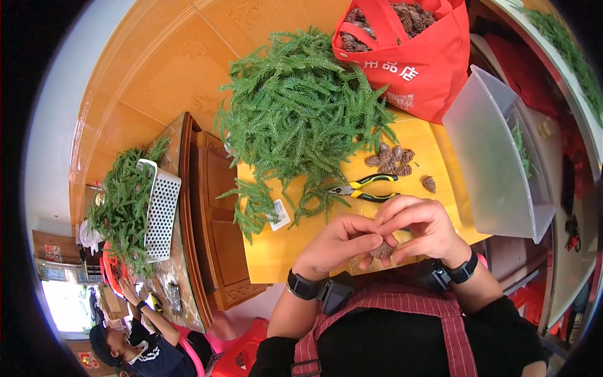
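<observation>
Close to my body, at the near edge of the yellow table (267,261), my hands come together. My left hand (339,245) and my right hand (421,227) pinch a small brown pine cone (381,251) between their fingertips. The fingers cover most of the cone, and any thin piece between them is too small to make out. Just beyond the hands lie pliers (370,185) with yellow and black handles. A cluster of pine cones (391,159) and one loose cone, a single pine cone (428,184), rest past them. Green artificial pine sprigs (301,107) form a large heap at the far left.
A red bag (421,75) full of pine cones stands at the back right. On the right is a translucent plastic bin (496,157). A white card (279,215) lies among sprigs. Further left, another person (144,339) works beside a white perforated basket (162,213).
</observation>
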Action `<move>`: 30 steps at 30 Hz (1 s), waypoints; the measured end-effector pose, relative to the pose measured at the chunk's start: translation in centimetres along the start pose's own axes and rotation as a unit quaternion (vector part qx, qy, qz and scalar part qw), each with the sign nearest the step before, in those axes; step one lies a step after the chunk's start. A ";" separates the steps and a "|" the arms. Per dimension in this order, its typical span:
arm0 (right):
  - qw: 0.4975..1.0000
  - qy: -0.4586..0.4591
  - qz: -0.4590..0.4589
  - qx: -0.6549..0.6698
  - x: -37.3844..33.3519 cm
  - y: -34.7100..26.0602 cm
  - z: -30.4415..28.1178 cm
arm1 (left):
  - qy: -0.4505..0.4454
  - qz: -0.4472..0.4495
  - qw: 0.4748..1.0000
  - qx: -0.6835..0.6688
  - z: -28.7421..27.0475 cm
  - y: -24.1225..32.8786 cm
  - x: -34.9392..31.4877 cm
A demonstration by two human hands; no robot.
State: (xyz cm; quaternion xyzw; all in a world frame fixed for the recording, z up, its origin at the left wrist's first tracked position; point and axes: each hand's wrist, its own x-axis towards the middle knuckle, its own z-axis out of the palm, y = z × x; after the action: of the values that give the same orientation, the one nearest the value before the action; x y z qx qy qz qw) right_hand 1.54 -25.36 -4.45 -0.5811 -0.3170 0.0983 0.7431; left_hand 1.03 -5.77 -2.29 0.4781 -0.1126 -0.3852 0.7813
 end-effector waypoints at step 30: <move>0.997 0.056 -0.040 -0.046 0.8 -0.6 -0.2 | 0.035 0.018 0.997 0.073 0.1 0.5 -0.1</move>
State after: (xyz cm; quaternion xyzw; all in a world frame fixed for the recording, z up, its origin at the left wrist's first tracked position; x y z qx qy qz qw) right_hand 2.15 -25.30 -3.61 -0.6061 -0.3020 0.0215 0.7355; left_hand 1.10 -5.64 -1.78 0.5449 -0.1216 -0.3449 0.7546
